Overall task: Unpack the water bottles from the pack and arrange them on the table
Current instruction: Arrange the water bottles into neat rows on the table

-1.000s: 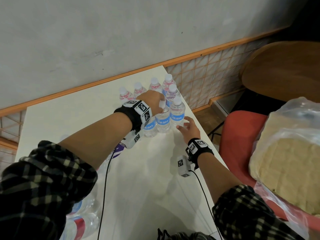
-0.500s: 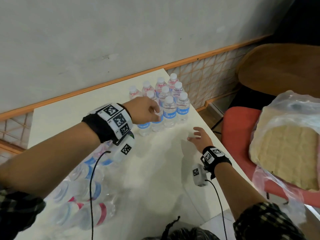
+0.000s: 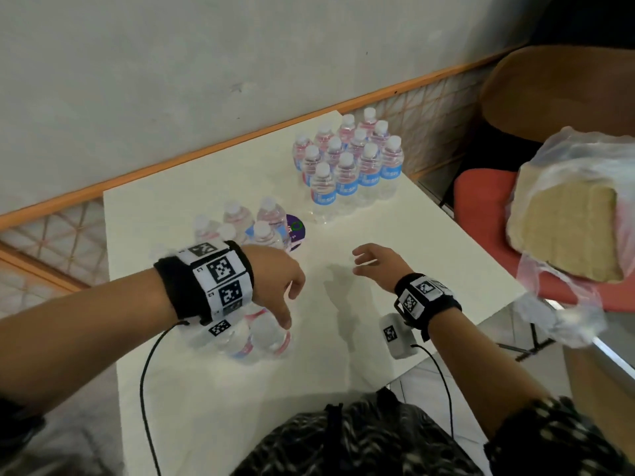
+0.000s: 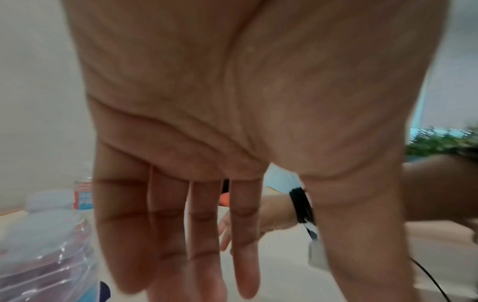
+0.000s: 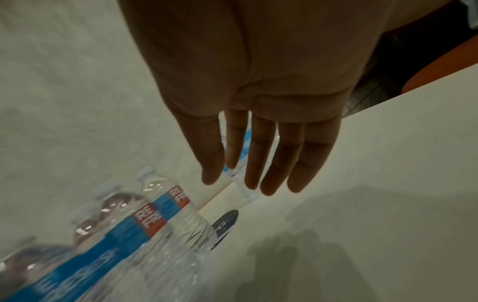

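Head view: twelve upright water bottles [image 3: 350,166] are grouped at the far right corner of the white surface [image 3: 378,355], white-capped, with blue labels on which "ESH" is legible. The plastic-wrapped pack [image 3: 240,228] is seen at centre left, several bottles held within it. The left hand [image 3: 275,280] is held over the near end of the pack with fingers extended downward; contact cannot be confirmed, and nothing is gripped. The right hand [image 3: 378,266] is held above the bare surface, fingers loosely spread, nothing held. On the right wrist view, red label panels on the pack's bottles [image 5: 160,214] are partly readable as "RE FR". A purple round sticker [image 3: 295,228] is noted beside the pack.
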Demonstrator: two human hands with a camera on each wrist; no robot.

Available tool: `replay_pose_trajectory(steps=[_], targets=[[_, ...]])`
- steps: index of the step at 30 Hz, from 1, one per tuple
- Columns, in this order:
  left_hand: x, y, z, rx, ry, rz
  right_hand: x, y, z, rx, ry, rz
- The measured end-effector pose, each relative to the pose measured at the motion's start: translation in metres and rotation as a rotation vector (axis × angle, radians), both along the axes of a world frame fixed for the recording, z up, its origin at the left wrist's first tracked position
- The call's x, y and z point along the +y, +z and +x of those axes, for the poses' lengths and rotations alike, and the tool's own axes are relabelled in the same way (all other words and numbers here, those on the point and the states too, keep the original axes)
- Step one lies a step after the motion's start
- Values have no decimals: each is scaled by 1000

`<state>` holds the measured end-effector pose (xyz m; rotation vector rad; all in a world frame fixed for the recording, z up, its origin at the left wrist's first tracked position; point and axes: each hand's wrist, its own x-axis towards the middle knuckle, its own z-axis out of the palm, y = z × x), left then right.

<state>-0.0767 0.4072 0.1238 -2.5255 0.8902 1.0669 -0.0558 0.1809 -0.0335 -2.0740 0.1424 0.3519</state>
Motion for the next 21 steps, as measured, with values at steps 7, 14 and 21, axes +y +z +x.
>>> replay_pose_trajectory(steps=[7, 14, 21], targets=[[20, -24, -26, -48, -209, -6, 39, 11, -34, 10, 117, -80], [-18, -31, -3, -168, -42, -373, 55, 12, -58, 154, 299, -83], [-20, -35, 34, -313, 150, -467, 53, 7, -65, -25, -135, 3]])
